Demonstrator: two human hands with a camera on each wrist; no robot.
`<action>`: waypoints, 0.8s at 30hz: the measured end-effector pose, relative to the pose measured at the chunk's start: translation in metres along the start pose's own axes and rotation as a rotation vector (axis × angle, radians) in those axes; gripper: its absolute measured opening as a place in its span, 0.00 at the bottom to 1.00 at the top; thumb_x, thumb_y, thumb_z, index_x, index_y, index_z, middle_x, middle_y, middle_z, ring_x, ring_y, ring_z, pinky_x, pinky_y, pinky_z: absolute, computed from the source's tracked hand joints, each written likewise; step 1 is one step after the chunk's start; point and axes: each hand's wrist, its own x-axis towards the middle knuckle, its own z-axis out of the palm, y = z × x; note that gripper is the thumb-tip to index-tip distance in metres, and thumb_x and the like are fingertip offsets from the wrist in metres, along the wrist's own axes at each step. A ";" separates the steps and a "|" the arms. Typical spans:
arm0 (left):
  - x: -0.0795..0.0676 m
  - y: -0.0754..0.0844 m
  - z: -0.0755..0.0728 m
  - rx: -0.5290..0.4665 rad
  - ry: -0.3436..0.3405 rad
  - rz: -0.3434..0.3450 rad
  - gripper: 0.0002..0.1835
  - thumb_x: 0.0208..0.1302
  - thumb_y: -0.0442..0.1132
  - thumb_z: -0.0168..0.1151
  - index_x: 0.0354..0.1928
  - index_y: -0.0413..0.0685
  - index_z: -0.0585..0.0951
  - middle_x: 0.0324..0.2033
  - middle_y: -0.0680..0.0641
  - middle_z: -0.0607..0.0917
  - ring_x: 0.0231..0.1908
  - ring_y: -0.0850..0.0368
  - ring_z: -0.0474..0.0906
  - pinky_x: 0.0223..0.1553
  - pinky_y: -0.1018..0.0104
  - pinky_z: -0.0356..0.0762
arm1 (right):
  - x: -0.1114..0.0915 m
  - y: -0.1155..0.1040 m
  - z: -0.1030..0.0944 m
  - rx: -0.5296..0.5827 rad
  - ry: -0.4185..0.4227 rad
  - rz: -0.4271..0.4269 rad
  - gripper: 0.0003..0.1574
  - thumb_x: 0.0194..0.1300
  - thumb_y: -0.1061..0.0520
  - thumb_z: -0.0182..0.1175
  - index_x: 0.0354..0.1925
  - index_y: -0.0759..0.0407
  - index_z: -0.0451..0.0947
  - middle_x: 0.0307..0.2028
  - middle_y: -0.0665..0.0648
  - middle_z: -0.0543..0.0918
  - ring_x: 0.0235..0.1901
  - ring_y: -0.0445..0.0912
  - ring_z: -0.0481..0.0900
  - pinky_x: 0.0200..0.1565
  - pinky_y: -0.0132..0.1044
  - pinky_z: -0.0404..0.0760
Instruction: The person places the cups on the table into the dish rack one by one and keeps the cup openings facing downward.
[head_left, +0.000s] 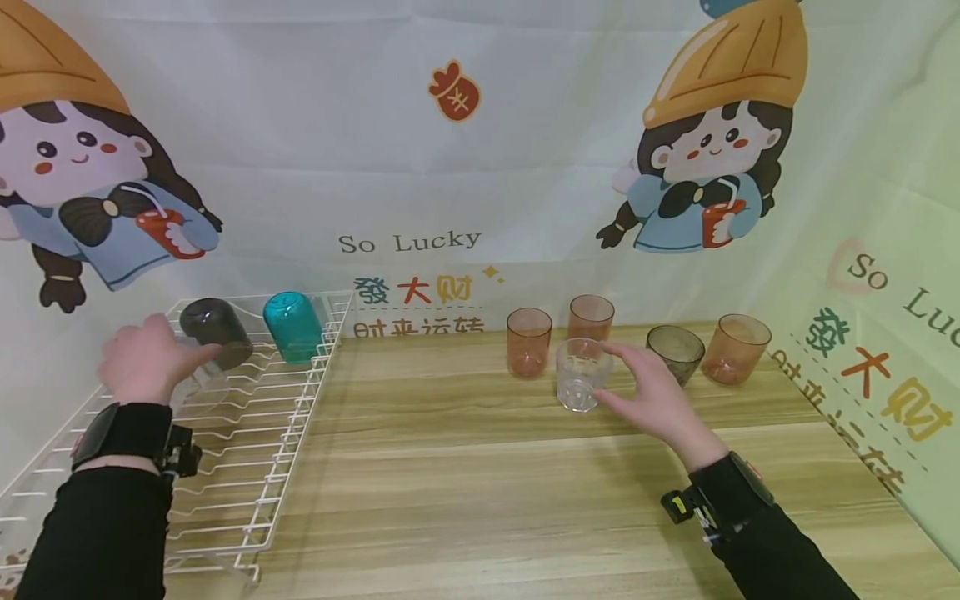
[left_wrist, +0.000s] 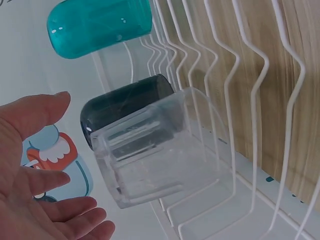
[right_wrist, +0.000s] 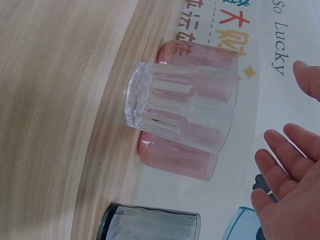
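My left hand (head_left: 146, 364) is over the white wire rack (head_left: 262, 500), thumb and fingers spread. Just beside it a clear cup (left_wrist: 150, 160) stands upside down on the wires, apart from the fingers in the left wrist view. Behind that cup are a dark grey cup (head_left: 217, 329) and a teal cup (head_left: 292, 325), both bottom up. My right hand (head_left: 660, 396) is held near the right side of an upright clear glass (head_left: 576, 383) on the wooden table. The right wrist view shows its fingers parted and holding nothing, away from the rim.
Behind the clear glass stand two pink glasses (head_left: 528, 354). To the right are an olive-grey glass (head_left: 678, 346) and another pink glass (head_left: 735, 354). A printed cloth (head_left: 540, 183) hangs along the back and right of the wooden table (head_left: 450, 492).
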 end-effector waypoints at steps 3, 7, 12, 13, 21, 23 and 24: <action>0.000 0.002 -0.002 -0.003 0.000 0.019 0.42 0.60 0.58 0.64 0.52 0.19 0.65 0.42 0.21 0.69 0.44 0.24 0.65 0.35 0.35 0.72 | 0.002 0.000 0.001 -0.015 0.002 -0.007 0.40 0.60 0.58 0.71 0.66 0.68 0.68 0.62 0.71 0.73 0.63 0.66 0.66 0.65 0.62 0.61; -0.001 0.005 -0.004 -0.025 0.011 0.057 0.43 0.62 0.57 0.63 0.54 0.18 0.64 0.44 0.20 0.68 0.46 0.22 0.64 0.41 0.31 0.70 | 0.005 0.001 0.002 -0.040 0.003 -0.015 0.40 0.60 0.57 0.71 0.65 0.69 0.69 0.61 0.71 0.74 0.62 0.66 0.67 0.65 0.61 0.63; -0.005 0.009 -0.007 -0.062 0.022 0.104 0.44 0.62 0.57 0.62 0.57 0.18 0.64 0.47 0.20 0.68 0.49 0.22 0.63 0.46 0.28 0.68 | 0.007 0.002 0.003 -0.068 0.002 -0.023 0.40 0.60 0.56 0.71 0.65 0.68 0.69 0.61 0.70 0.74 0.62 0.66 0.68 0.65 0.60 0.64; -0.005 0.009 -0.008 -0.065 0.020 0.106 0.44 0.63 0.57 0.62 0.58 0.18 0.63 0.47 0.19 0.68 0.49 0.22 0.62 0.46 0.28 0.68 | 0.008 0.002 0.004 -0.073 0.002 -0.025 0.40 0.60 0.55 0.71 0.65 0.68 0.69 0.61 0.70 0.74 0.62 0.66 0.68 0.65 0.60 0.64; -0.010 0.013 -0.011 -0.114 0.031 0.159 0.44 0.64 0.58 0.61 0.59 0.19 0.64 0.48 0.20 0.69 0.49 0.23 0.64 0.47 0.29 0.68 | 0.011 0.003 0.008 -0.116 0.011 -0.033 0.40 0.59 0.55 0.71 0.64 0.69 0.70 0.59 0.71 0.76 0.61 0.65 0.70 0.64 0.60 0.65; -0.011 0.015 -0.012 -0.121 0.030 0.172 0.43 0.64 0.57 0.61 0.58 0.19 0.65 0.48 0.20 0.70 0.48 0.23 0.65 0.47 0.30 0.68 | 0.012 0.004 0.010 -0.123 0.011 -0.036 0.40 0.59 0.55 0.71 0.64 0.69 0.70 0.59 0.71 0.76 0.61 0.65 0.70 0.64 0.60 0.65; -0.012 0.016 -0.013 -0.125 0.027 0.176 0.43 0.64 0.57 0.61 0.58 0.19 0.65 0.48 0.20 0.70 0.48 0.23 0.65 0.47 0.30 0.68 | 0.013 0.005 0.010 -0.128 0.011 -0.039 0.40 0.59 0.54 0.71 0.64 0.69 0.70 0.59 0.71 0.76 0.60 0.65 0.70 0.64 0.60 0.65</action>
